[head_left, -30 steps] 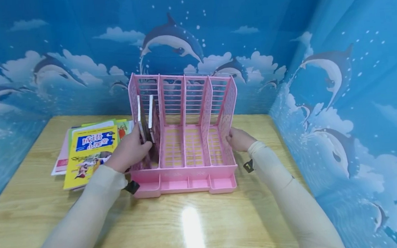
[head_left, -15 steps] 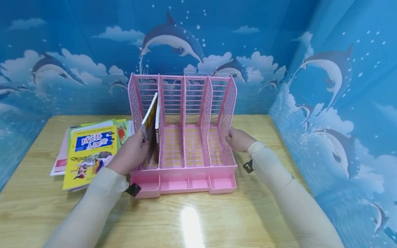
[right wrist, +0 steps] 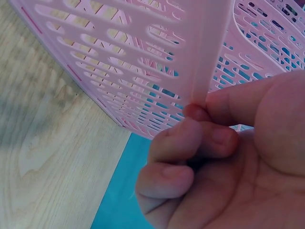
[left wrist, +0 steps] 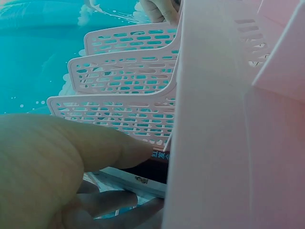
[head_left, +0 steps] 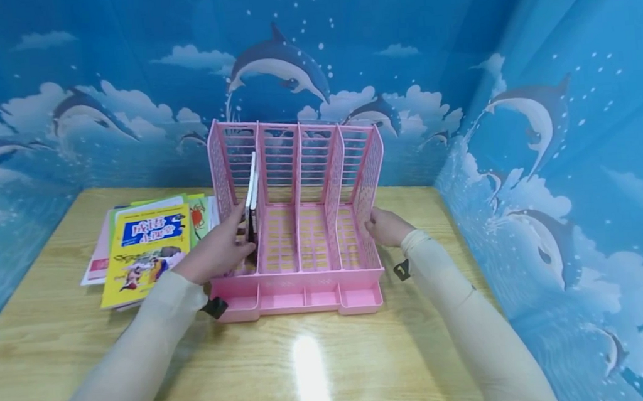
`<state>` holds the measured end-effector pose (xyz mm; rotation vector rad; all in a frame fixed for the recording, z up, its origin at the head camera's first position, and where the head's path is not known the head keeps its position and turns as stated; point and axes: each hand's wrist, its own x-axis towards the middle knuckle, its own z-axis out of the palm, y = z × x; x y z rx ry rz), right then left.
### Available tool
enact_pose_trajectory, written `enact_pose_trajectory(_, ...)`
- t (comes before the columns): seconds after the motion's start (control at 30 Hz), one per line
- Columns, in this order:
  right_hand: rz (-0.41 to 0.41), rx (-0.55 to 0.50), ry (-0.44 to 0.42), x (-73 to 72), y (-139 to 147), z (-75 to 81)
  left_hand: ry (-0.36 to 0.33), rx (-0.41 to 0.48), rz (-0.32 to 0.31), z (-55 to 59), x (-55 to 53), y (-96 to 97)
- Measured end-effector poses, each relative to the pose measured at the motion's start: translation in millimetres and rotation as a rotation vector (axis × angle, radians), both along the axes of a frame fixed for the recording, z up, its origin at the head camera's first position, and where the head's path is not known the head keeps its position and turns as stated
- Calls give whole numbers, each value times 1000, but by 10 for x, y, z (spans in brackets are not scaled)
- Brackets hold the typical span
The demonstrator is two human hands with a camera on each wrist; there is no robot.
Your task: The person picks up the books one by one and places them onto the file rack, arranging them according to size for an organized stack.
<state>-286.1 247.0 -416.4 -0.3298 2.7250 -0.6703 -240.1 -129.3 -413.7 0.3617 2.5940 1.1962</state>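
Observation:
A pink file rack [head_left: 299, 280] with upright dividers stands on the table. Two thin books [head_left: 252, 187] stand together in its leftmost compartment, leaning toward the first divider. My left hand [head_left: 219, 247] holds them from the left; in the left wrist view its thumb [left wrist: 112, 145] lies over the dark spine and the fingers lie on the other side. At the rack's right end, my right hand [head_left: 389, 225] pinches the front edge of the perforated side wall [right wrist: 143, 62] between thumb and forefinger, its other fingers curled. The books' covers are mostly hidden.
A pile of books and booklets, topped by a yellow book [head_left: 147, 255], lies left of the rack. Small open trays run along the rack's front. Blue dolphin-print cloth [head_left: 429, 60] hangs behind and to the right of the wooden table [head_left: 244, 376].
The two books, first apart and then at differing angles, now stand close together near the first divider. My left hand has shifted right with them. My right hand has stayed on the rack's wall.

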Motion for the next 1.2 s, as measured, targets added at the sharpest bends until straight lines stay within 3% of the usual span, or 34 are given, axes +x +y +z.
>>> enact_pose_trajectory(0.23,2,6,3,-1,-2,8,43,-12,24,-2,-23,-12)
enact_pose_trajectory(0.4,9,5,6,1,-5,18,30,3,44,40,-29,-37)
enact_pose_trajectory(0.5,17,12,9,0,-7,17,43,-14,51,112,-5,-90)
enact_pose_trajectory(0.67,11,1,-1,-4,-4,10,127,-100,58,290,72,-252)
enact_pose_trajectory(0.93,10,-2,0,-10,-2,0,145,-196,205,511,153,-598)
enact_pose_trajectory(1.2,-1,-3,-16,17,-24,31,174,-202,318,447,144,-938)
